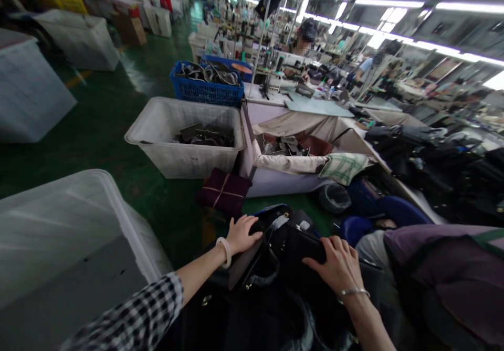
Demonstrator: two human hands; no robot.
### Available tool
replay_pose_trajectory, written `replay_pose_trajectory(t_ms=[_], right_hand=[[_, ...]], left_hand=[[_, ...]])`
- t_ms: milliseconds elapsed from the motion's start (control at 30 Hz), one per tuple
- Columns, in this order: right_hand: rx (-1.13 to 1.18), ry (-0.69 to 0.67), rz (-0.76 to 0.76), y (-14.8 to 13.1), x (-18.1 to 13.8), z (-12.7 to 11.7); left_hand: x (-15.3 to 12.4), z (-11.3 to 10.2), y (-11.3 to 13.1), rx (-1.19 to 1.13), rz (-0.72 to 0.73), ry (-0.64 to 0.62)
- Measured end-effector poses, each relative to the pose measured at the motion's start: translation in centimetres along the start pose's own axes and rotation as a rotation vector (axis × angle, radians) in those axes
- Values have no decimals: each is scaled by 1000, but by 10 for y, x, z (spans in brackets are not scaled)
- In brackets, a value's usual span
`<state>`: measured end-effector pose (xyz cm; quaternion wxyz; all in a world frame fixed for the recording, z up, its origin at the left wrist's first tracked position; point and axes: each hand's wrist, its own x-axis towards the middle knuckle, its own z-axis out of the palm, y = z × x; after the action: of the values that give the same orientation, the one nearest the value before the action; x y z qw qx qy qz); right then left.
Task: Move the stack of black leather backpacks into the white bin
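Note:
A black handbag [283, 251] with gold hardware lies low in the middle of the head view, on a heap of dark bags. My left hand [241, 234], with a pale bangle at the wrist, grips the bag's left edge. My right hand [338, 264], wearing a thin silver bracelet, presses down on the bag's right side with fingers curled over it. A checked sleeve covers my left forearm.
A maroon tied bundle [224, 191] lies on the green floor just beyond the bag. Behind it stand a white bin [185, 157] of dark parts and a blue crate [205, 91]. A large white bin [79, 225] is at left. Dark bags [433, 167] pile up at right; people work at distant tables.

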<state>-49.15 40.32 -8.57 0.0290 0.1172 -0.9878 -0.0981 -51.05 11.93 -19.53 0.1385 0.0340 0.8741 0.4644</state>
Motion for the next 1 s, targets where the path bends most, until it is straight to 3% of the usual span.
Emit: replay_pose_trajectory(t_ms=[100,233,467,667,833,1000], right_hand=[[-25,175,-61,-4,-24,-2],[-69,320,-114,-13,-51,-3],[-66,381,-81,-13,-56,-6],[-58,408,-61,-14,-61,-6],[-61,374,-22,-21,-69,-10],[-31,349,-1,-24,-68,-7]], left_hand=[[5,-8,41,-183,145,72],[18,7,68,-403,167,-47],[23,28,56,-839,233,-353],[23,32,51,-1071,84,-591],[21,30,55,-1150,57,-683],[21,28,61,-1097,45,-675]])
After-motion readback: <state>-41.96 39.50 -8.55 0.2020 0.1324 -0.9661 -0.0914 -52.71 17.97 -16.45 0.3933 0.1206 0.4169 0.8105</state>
